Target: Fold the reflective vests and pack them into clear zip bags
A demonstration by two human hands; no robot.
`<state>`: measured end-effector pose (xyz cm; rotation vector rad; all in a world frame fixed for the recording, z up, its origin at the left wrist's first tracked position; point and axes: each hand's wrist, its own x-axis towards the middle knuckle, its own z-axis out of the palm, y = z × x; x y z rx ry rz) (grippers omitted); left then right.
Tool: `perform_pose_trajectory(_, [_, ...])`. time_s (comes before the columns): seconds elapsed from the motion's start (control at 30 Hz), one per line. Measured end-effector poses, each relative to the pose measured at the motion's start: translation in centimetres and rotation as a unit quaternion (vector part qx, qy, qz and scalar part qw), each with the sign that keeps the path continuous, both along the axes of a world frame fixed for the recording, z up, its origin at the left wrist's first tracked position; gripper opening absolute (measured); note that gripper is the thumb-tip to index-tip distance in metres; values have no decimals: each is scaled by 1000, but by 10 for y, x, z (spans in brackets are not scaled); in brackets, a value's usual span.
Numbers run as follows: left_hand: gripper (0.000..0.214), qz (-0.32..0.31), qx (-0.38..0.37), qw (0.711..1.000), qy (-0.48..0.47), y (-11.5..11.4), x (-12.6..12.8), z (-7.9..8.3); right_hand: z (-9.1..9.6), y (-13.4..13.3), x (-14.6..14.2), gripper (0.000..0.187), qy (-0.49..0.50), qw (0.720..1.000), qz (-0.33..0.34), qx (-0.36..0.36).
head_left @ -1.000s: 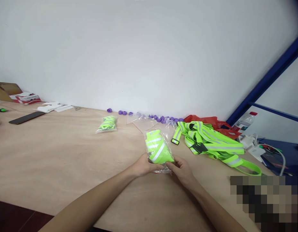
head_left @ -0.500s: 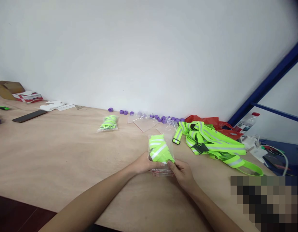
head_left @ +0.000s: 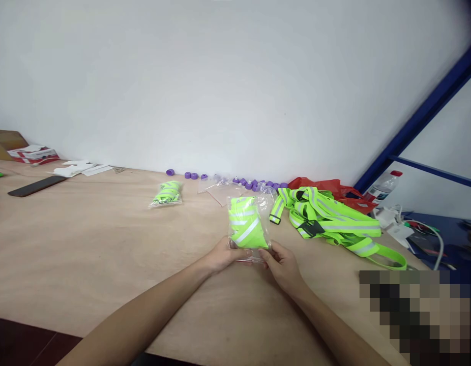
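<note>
Right now, a wide, light brown wooden table (head_left: 106, 244) is spreading out under everything. At 1 o'clock from the person, a messy pile of bright green cloth straps with silver stripes (head_left: 346, 227) is lying on it. At 12 o'clock, a clear plastic bag full of folded green strap (head_left: 245, 223) is being held. The left hand (head_left: 223, 255) is pinching its near left corner; the right hand (head_left: 283, 264) is pinching its near right corner. At 11 o'clock, another clear bag of green strap (head_left: 168, 192) is resting. Small, round purple pieces (head_left: 249, 186) are sitting farther off at 12 o'clock.
</note>
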<state>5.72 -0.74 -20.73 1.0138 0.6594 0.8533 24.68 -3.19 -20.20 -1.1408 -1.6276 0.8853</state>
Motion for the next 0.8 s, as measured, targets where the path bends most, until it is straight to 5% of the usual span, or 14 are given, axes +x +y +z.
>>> perform_pose_trajectory(0.8, [47,-26,-37,998,52,-1,-8,12,0,2,9,59,-17,1000,19,-9])
